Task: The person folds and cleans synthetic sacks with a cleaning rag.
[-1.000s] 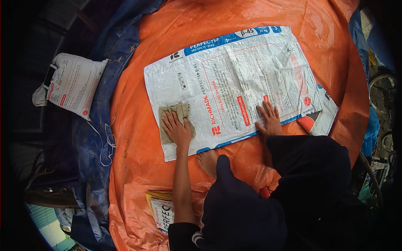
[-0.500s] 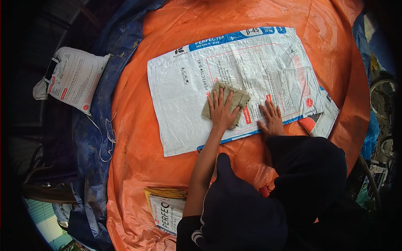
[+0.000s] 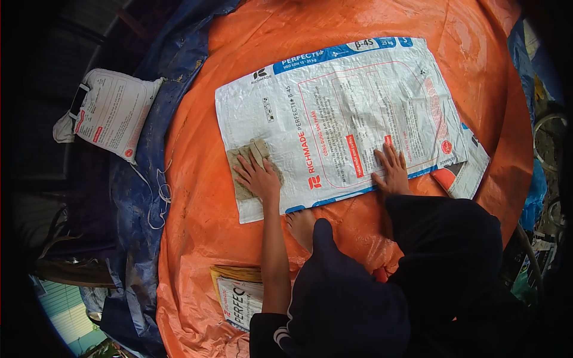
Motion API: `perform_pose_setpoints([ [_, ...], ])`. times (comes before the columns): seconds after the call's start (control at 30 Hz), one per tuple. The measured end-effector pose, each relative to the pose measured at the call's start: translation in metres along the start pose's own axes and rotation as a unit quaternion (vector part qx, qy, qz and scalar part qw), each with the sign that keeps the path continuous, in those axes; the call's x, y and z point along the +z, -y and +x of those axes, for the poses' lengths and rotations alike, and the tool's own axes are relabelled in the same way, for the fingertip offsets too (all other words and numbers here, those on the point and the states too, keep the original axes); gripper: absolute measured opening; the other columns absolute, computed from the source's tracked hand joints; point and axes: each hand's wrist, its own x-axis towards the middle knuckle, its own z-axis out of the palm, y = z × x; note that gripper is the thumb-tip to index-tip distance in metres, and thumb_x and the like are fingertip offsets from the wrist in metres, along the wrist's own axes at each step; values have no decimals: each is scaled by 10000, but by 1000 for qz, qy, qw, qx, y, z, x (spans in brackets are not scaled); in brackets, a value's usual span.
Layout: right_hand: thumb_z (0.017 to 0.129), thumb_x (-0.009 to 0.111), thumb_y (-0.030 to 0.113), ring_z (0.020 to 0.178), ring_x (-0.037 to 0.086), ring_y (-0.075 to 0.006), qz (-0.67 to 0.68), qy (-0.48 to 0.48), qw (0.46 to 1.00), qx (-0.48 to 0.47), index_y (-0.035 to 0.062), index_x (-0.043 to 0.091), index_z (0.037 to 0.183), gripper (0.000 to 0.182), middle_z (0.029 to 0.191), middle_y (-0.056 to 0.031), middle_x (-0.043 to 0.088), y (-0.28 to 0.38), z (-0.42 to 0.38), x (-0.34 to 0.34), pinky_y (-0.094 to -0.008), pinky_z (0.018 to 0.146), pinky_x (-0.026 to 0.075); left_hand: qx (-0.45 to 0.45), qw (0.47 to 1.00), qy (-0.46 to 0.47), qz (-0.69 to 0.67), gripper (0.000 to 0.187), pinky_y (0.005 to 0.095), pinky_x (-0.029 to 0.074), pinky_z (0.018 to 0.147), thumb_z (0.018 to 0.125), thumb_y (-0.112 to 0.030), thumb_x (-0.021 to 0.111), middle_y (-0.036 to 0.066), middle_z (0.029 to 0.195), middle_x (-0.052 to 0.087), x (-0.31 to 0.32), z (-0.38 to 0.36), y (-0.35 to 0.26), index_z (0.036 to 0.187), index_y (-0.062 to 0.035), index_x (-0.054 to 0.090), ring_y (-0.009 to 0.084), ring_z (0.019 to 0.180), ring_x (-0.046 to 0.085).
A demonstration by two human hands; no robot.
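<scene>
While our left hand (image 3: 259,177) lies flat and open over a brown cloth (image 3: 242,190) near the left edge of a white sack (image 3: 340,119), our right hand (image 3: 393,171) rests spread on the sack's lower side, gripping nothing; beneath lies an orange sheet (image 3: 194,197).

- We count two bare hands: one left hand (image 3: 259,178) and one right hand (image 3: 393,170).
- We see one bare foot (image 3: 302,227).
- We count one folded cloth (image 3: 245,191).
- We make out three separate sacks: one Richmade feed sack (image 3: 358,107), one partly covered sack (image 3: 473,172) and one filled sack (image 3: 116,113).
- We find one pile of sacks (image 3: 242,293), too overlapped to number.
- We count two tarpaulins: one orange tarpaulin (image 3: 197,238) and one blue tarpaulin (image 3: 134,238).
- We see one smartphone (image 3: 79,100).
- We spot one white cord (image 3: 163,194).
</scene>
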Motion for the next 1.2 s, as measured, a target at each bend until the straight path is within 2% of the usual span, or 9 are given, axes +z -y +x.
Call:
perform_pose_setpoints([
  [0.2, 823, 626, 447, 1505, 177, -278, -18, -2, 1000, -8, 212, 413, 1475, 725, 1608, -109, 244, -4, -1, 7, -515, 1214, 108, 279, 928, 112, -221, 589, 598, 55, 1182, 961, -448, 505, 199, 1625, 150, -15, -73, -140, 1462, -139, 477, 446, 1491, 83],
  [0.27, 826, 622, 453, 1506, 172, -278, -38, -8, 999, -21, 210, 410, 1476, 725, 1609, -107, 241, -15, -3, 17, -515, 1214, 105, 322, 905, 134, -245, 664, 595, 46, 1185, 930, -497, 535, 204, 1623, 153, -2, -85, -171, 1487, -150, 437, 443, 1492, 92],
  [0.47, 829, 616, 463, 1506, 173, -281, -6, 12, 1000, 2, 212, 415, 1477, 723, 1612, -113, 235, 1, -1, 0, -513, 1214, 102, 285, 934, 113, -186, 716, 598, 49, 1184, 919, -526, 540, 202, 1615, 186, 2, -66, -152, 1516, -165, 382, 446, 1487, 110],
  [0.7, 821, 622, 472, 1500, 196, -284, -3, 2, 1000, -6, 222, 400, 1488, 746, 1601, -118, 263, -4, -1, 3, -522, 1209, 117, 75, 997, 25, -27, 688, 621, 45, 1167, 977, -541, 442, 204, 1623, 153, 2, -22, -22, 1542, -165, 325, 452, 1486, 102],
  [0.9, 820, 627, 443, 1501, 193, -290, 1, 2, 1000, 0, 216, 408, 1484, 736, 1602, -114, 265, 0, -1, 1, -508, 1214, 109, -14, 999, 14, 42, 527, 597, 80, 1175, 1023, -383, 408, 115, 1634, 191, -19, -11, 33, 1493, -145, 423, 426, 1494, 102],
  [1.03, 816, 632, 436, 1501, 191, -288, -2, 0, 1000, 1, 213, 413, 1479, 734, 1603, -115, 262, 1, -1, 1, -507, 1214, 110, 53, 998, 13, -30, 449, 573, 101, 1186, 1021, -307, 422, 133, 1606, 266, -22, -21, -13, 1344, -34, 573, 400, 1490, 155],
  [1.07, 815, 633, 433, 1502, 190, -288, -3, -2, 1000, 0, 212, 414, 1478, 733, 1603, -115, 261, 1, 0, 2, -507, 1214, 110, 83, 991, 87, -61, 441, 567, 106, 1190, 1018, -282, 439, 152, 1601, 264, -36, -28, -40, 1336, -6, 572, 409, 1485, 168],
  [1.13, 818, 621, 453, 1501, 192, -281, -10, -4, 1000, -3, 217, 407, 1480, 735, 1603, -116, 256, -1, -1, 2, -512, 1214, 110, 196, 959, 91, -181, 463, 552, 105, 1198, 1019, -296, 442, 180, 1595, 263, -32, -52, -87, 1352, 4, 557, 409, 1489, 157],
  [1.2, 821, 614, 462, 1501, 192, -276, -18, -7, 1000, -9, 220, 402, 1482, 735, 1604, -116, 252, -1, -1, 5, -514, 1214, 109, 269, 923, 139, -237, 501, 552, 113, 1193, 997, -360, 483, 211, 1590, 255, -27, -75, -129, 1396, -64, 539, 420, 1483, 169],
])
